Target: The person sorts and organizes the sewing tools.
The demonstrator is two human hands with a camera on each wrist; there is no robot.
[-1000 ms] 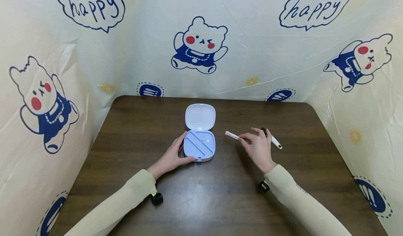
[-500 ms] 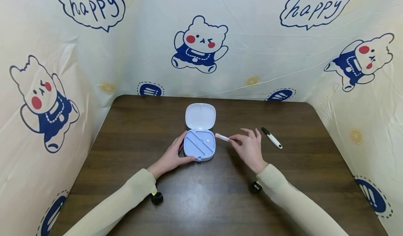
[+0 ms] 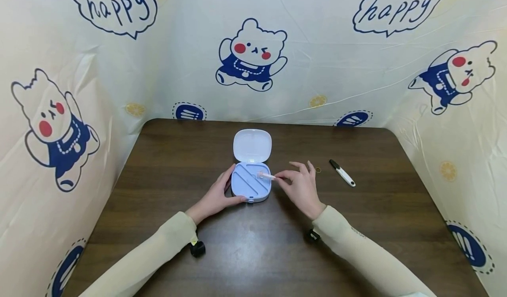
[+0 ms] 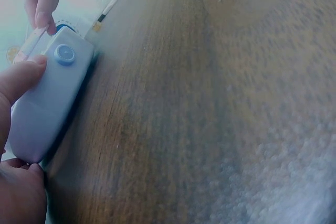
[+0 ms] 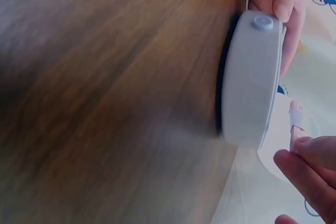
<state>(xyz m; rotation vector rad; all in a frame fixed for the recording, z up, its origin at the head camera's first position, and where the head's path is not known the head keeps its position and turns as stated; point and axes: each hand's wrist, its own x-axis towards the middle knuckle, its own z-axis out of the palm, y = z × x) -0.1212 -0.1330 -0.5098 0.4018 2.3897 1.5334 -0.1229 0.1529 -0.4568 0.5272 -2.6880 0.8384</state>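
A light blue plastic case (image 3: pixel 251 182) stands on the table with its lid (image 3: pixel 252 145) raised at the back. Diagonal dividers cross its inner tray. My left hand (image 3: pixel 214 198) grips the case from the left, thumb at the front edge near the round button (image 4: pixel 65 54). Between thumb and fingertips, my right hand (image 3: pixel 303 189) pinches a slim pink-and-white stick (image 5: pixel 296 121) with a clear end. In the head view the stick's far end overlaps the right part of the tray, pointing left. My other right fingers are raised.
To the right on the brown wooden table (image 3: pixel 356 226) lies a slim white tool (image 3: pixel 342 173) with a black end and a small hole. A small gold ring (image 3: pixel 318 170) lies just beyond my right hand. A printed curtain (image 3: pixel 317 68) borders the table.
My right hand has moved left with the stick, from beside the white tool to over the case. The tool and ring have come into view. My left hand and the case have stayed put.
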